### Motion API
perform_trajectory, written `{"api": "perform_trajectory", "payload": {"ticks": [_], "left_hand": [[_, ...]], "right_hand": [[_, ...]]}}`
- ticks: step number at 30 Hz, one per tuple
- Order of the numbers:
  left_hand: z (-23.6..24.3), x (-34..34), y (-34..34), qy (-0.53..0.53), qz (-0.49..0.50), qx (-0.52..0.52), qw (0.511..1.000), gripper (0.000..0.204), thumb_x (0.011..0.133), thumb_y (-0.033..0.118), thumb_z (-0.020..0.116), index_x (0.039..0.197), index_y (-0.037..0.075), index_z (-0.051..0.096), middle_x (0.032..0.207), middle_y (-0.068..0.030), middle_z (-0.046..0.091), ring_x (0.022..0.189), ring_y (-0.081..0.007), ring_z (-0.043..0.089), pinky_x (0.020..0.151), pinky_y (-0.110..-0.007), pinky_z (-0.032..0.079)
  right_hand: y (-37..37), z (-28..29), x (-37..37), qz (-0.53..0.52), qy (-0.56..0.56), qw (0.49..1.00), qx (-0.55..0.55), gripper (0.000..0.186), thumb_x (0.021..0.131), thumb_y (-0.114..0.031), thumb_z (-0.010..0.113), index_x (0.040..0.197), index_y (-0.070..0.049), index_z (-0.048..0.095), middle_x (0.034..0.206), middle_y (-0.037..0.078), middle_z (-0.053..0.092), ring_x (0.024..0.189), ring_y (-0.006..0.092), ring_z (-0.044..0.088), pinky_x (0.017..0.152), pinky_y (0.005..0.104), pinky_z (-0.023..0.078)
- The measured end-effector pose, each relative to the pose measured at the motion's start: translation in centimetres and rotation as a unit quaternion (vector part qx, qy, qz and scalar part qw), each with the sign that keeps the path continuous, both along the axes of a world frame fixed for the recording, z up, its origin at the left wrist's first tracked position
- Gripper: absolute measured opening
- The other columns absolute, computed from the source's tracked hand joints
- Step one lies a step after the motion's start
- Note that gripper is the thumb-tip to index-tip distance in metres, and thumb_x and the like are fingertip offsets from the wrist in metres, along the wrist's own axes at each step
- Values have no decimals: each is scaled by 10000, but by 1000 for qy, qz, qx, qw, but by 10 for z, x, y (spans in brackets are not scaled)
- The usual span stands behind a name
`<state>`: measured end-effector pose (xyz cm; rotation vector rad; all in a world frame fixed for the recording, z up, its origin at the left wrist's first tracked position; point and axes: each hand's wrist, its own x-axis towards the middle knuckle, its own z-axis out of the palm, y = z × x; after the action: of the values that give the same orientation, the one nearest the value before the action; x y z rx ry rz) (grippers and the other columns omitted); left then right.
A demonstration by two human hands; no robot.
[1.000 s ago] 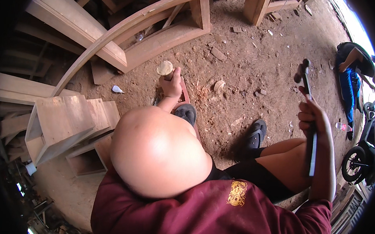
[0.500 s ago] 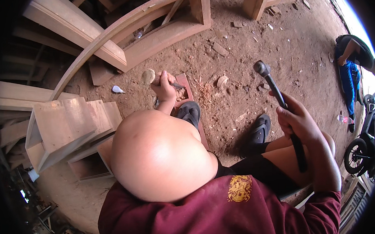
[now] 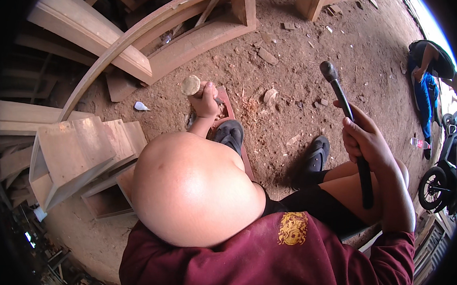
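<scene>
My left hand (image 3: 205, 104) is closed round the handle of a chisel (image 3: 191, 85), whose pale, flattened butt end faces up. Its metal blade angles down to a reddish wooden board (image 3: 229, 106) on the ground, where wood chips lie in a recess. The very tip of the blade is hard to make out. My left foot in a dark flip-flop (image 3: 230, 135) rests on the board. At the right, my right hand (image 3: 362, 137) grips a hammer (image 3: 365, 185) by its black handle, with the head raised, apart from the chisel.
Wooden frames (image 3: 202, 49) with a curved rail fill the upper left. Box-like wooden pieces (image 3: 75, 148) stand at my left. Shavings and scraps (image 3: 250, 107) litter the dirt floor. Far right are another person (image 3: 425, 90), a plastic bottle (image 3: 419, 143) and a motorbike (image 3: 440, 187).
The hammer head has risen slightly and shifted right. My left hand has moved a little right, and the chisel's butt end has come up and right.
</scene>
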<state>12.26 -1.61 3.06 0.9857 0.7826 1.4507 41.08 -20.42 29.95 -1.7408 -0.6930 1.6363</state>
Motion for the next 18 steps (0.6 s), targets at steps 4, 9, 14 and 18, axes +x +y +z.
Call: {"api": "perform_trajectory", "payload": {"ticks": [4,9,14,18], "left_hand": [[1,1,2,27,2,9,1000,176,893,64,491,732,74,420,581,-25,446,492,-100,412,486,-278,386],[6,7,5,12,11,-8,1000,183,891,37,487,724,60,415,576,-33,453,478,-103,411,470,-279,384],[5,7,6,19,16,-7,1000,216,887,61,564,704,66,450,568,-15,471,480,-93,420,456,-266,363],[3,10,5,-1,23,-25,999,249,886,80,604,680,71,465,562,3,473,483,-84,424,453,-256,350]], "right_hand": [[0,2,-2,6,-11,1000,-1,450,1018,-256,483,1440,-133,388,633,-79,340,462,13,345,413,183,330],[-1,0,-1,-15,-11,1000,-1,449,1019,-261,485,1440,-137,390,630,-80,339,460,12,340,412,180,319],[0,4,-2,-24,-13,1000,0,447,1018,-238,476,1430,-89,384,625,-78,322,476,25,333,423,198,326],[-4,1,2,-21,-12,1000,3,453,1018,-270,490,1438,-137,388,627,-80,335,455,11,336,410,182,317]]}}
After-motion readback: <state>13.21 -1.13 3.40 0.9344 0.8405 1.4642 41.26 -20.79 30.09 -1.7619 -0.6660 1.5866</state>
